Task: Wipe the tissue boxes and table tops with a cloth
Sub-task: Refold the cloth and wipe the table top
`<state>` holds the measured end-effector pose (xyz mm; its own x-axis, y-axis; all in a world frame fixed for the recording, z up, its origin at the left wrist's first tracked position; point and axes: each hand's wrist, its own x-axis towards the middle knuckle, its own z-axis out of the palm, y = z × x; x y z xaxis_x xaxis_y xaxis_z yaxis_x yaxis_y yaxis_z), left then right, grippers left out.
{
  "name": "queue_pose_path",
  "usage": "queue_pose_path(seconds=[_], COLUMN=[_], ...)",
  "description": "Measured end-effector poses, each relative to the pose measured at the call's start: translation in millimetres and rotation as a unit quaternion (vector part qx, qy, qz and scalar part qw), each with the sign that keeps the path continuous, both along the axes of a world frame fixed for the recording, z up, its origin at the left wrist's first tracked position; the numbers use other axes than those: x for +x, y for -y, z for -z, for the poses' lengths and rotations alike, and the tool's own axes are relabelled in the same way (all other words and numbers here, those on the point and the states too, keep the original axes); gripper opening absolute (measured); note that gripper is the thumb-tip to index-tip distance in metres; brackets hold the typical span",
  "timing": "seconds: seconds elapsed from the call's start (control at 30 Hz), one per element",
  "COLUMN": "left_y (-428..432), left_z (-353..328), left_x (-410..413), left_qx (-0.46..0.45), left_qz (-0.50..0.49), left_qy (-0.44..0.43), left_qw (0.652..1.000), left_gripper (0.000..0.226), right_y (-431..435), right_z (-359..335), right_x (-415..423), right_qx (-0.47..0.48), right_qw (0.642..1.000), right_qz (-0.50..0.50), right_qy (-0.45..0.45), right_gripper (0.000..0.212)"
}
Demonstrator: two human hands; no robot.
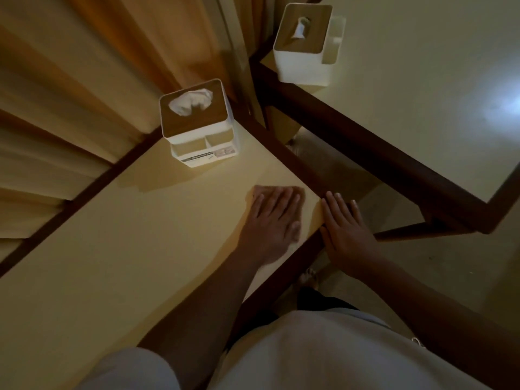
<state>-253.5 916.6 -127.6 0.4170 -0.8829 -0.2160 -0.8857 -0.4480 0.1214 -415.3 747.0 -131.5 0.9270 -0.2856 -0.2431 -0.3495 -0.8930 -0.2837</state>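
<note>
My left hand (274, 219) lies flat with straight fingers on a tan cloth (301, 191), pressing it onto the cream table top (118, 249) near its right edge. My right hand (344, 229) rests open, fingers straight, over the table's dark wooden edge (284, 280) just right of the cloth. A white tissue box (197, 123) with a brown lid and tissue poking out stands at the table's far corner. A second white tissue box (302, 43) stands on the corner of the neighbouring table (422, 94).
Orange-cream curtains (84, 80) hang along the left behind the near table. A narrow gap of floor (332, 164) separates the two dark-framed tables. My light shirt fills the bottom of the view, with a bare foot (308, 278) below the table edge.
</note>
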Motion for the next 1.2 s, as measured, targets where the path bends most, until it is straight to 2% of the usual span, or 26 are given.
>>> queue_pose_path(seconds=[0.13, 0.23, 0.33, 0.4, 0.47, 0.6, 0.7, 0.77, 0.83, 0.93, 1.0, 1.1, 1.2], left_y=[18, 43, 39, 18, -10, -33, -1, 18, 15, -18, -41, -51, -24], left_z=[1, -1, -2, -3, -3, 1, -1, -3, -3, 1, 4, 7, 4], left_x=[19, 18, 11, 2, 0, 20, 33, 30, 21, 13, 20, 45, 60], left_qx=[0.002, 0.006, 0.005, -0.002, -0.004, 0.006, 0.011, 0.012, 0.005, -0.015, -0.004, 0.015, 0.020], left_qz=[-0.148, -0.197, -0.140, -0.074, -0.050, -0.132, -0.256, -0.285, -0.240, -0.104, -0.067, -0.140, -0.243], left_qy=[-0.003, -0.027, -0.029, -0.012, 0.001, 0.015, -0.013, -0.033, -0.029, -0.003, 0.007, 0.017, -0.003], left_qw=[0.989, 0.980, 0.990, 0.997, 0.999, 0.991, 0.967, 0.958, 0.970, 0.994, 0.998, 0.990, 0.970], left_gripper=[0.061, 0.061, 0.063, 0.064, 0.064, 0.063, 0.063, 0.064, 0.064, 0.064, 0.063, 0.063, 0.065], right_y=[-1, -4, -8, -9, -9, -5, -6, -5, -7, -8, -7, -5, -8], right_z=[-1, -2, -3, -6, -9, -14, -15, -13, -13, -16, -16, -13, -13], right_x=[0, 1, 4, 7, 12, 23, 36, 42, 47, 51, 50, 49, 51], right_qx=[-0.008, -0.010, 0.000, 0.011, 0.010, 0.003, 0.002, -0.009, -0.026, -0.030, -0.012, -0.007, -0.011], right_qw=[1.000, 0.999, 0.999, 0.999, 1.000, 0.998, 0.998, 0.997, 0.996, 0.995, 0.993, 0.993, 0.993], right_qz=[-0.001, 0.007, 0.017, 0.014, -0.005, -0.043, -0.057, -0.067, -0.077, -0.086, -0.097, -0.099, -0.092], right_qy=[-0.027, -0.029, -0.027, -0.031, -0.028, -0.036, -0.032, -0.028, -0.024, -0.036, -0.060, -0.068, -0.073], right_gripper=[0.067, 0.067, 0.067, 0.070, 0.072, 0.076, 0.078, 0.078, 0.075, 0.069, 0.076, 0.086, 0.087])
